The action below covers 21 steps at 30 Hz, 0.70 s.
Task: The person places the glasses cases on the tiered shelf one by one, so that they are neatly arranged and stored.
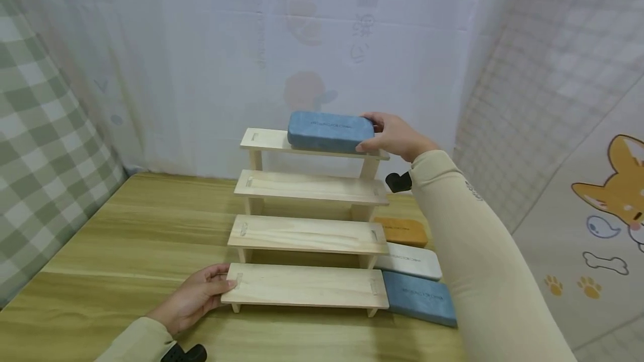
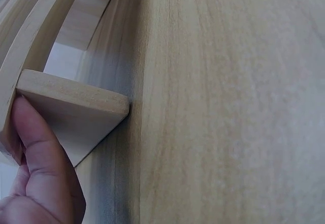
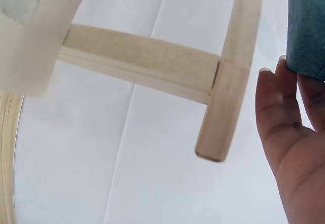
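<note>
A four-tier wooden display stand [image 1: 307, 236] rises in steps on the table. My right hand [image 1: 394, 134] grips the right end of a blue glasses case [image 1: 329, 130] at the top tier, thumb in front and fingers behind. In the right wrist view, that hand [image 3: 297, 127] and part of the blue case [image 3: 307, 28] show beside the stand's edge. Whether the case's full weight rests on the tier, I cannot tell. My left hand [image 1: 193, 298] pinches the left end of the lowest tier; the left wrist view shows its fingers [image 2: 43, 158] beside a support leg [image 2: 76, 102].
Right of the stand lie an orange case [image 1: 402, 232], a white case [image 1: 412, 261] and another blue case [image 1: 422, 298], partly behind my right forearm. A pale curtain [image 1: 201, 71] hangs behind the wooden table [image 1: 126, 239]; green checked cloth [image 1: 40, 110] is at the left.
</note>
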### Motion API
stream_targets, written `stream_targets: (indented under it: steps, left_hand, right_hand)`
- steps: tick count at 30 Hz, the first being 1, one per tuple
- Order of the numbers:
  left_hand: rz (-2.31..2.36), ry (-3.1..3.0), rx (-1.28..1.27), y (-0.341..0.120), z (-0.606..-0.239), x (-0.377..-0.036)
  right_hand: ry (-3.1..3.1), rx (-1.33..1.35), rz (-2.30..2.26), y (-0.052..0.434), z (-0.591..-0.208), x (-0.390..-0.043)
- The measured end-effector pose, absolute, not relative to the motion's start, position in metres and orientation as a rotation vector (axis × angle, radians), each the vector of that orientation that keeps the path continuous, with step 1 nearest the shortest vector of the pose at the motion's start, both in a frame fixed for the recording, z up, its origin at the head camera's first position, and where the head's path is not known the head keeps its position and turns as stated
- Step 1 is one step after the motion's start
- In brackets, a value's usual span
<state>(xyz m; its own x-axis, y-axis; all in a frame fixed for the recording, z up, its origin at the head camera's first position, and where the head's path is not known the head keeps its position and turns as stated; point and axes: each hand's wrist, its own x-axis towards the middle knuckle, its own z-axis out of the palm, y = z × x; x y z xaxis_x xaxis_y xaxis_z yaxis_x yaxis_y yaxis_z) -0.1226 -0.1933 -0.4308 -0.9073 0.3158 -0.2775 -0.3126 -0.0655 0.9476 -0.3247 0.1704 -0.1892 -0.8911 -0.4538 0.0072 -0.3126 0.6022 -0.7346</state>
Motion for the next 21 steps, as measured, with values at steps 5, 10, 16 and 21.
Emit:
stream_targets:
  steps: [5,10,16,21]
  left_hand:
    - [2.021,1.793,0.015,-0.1914,-0.4297,-0.121]
    - [2.03,1.788,0.014,-0.1902,-0.4294,-0.1199]
    - [2.039,1.774,0.019,-0.1893,-0.4299,-0.1195]
    - [2.044,1.772,0.033,-0.1902,-0.4316,-0.1191]
  right_hand:
    - [2.637,-0.631,-1.158,0.1683,-0.19,-0.3266]
    - [2.627,-0.63,-1.14,0.168,-0.192,-0.329]
    - [2.608,-0.604,-1.136,0.169,-0.1946,-0.3314]
    - [2.591,-0.596,-1.134,0.1683,-0.1948,-0.333]
